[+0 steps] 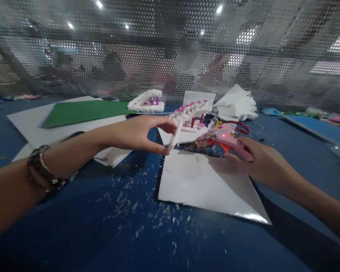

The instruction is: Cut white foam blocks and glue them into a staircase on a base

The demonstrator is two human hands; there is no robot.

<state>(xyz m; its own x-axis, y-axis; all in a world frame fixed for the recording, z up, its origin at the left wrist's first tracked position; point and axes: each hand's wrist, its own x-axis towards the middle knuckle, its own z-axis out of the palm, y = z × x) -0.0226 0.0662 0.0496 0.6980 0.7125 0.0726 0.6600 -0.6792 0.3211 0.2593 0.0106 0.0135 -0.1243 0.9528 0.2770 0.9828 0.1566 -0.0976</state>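
Between the thumb and fingers of my left hand (138,132) is a small flat white piece (175,136), held upright on its edge. My right hand (260,160) is wrapped round a pink hot glue gun (229,139) with an orange trigger and a lit red light. Its dirty nozzle points left, close to the white piece. Just behind stands a white model with pink-topped cups (189,109) on red posts. A glossy white sheet (206,185) lies below the glue gun.
Red-handled scissors (238,126) lie behind the glue gun. Further back are a white beaded model (147,102), a green sheet (87,112) and a stack of white paper (235,102). White scraps litter the blue table (107,226); a perforated metal screen (147,49) stands behind.
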